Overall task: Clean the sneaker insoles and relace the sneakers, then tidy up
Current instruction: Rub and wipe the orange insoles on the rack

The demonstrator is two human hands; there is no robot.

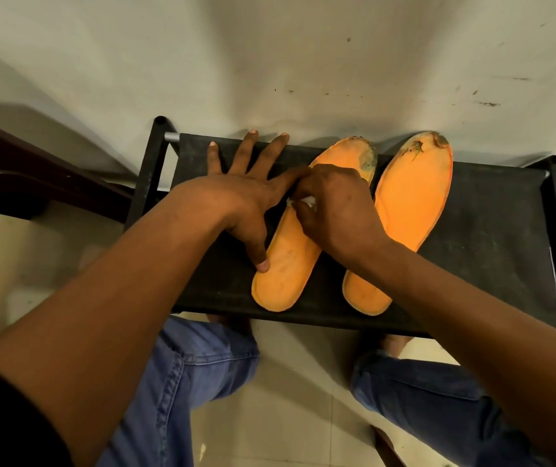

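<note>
Two orange insoles lie side by side on a black fabric rack top (pixel 492 230). Both have dark, worn patches at the toe end. My left hand (pixel 246 193) lies flat with fingers spread; its thumb presses on the left insole (pixel 283 271) near the heel. My right hand (pixel 334 203) sits over the middle of that insole, fingers curled round a small white wad (pixel 303 201) that barely shows. The right insole (pixel 411 200) lies untouched, its heel partly hidden by my right forearm. No sneakers or laces are in view.
The rack stands against a scuffed white wall (pixel 303 62). A dark wooden chair (pixel 17 170) is at the left. My knees in blue jeans (pixel 189 375) are below the rack's front edge, over a pale tiled floor (pixel 286 399).
</note>
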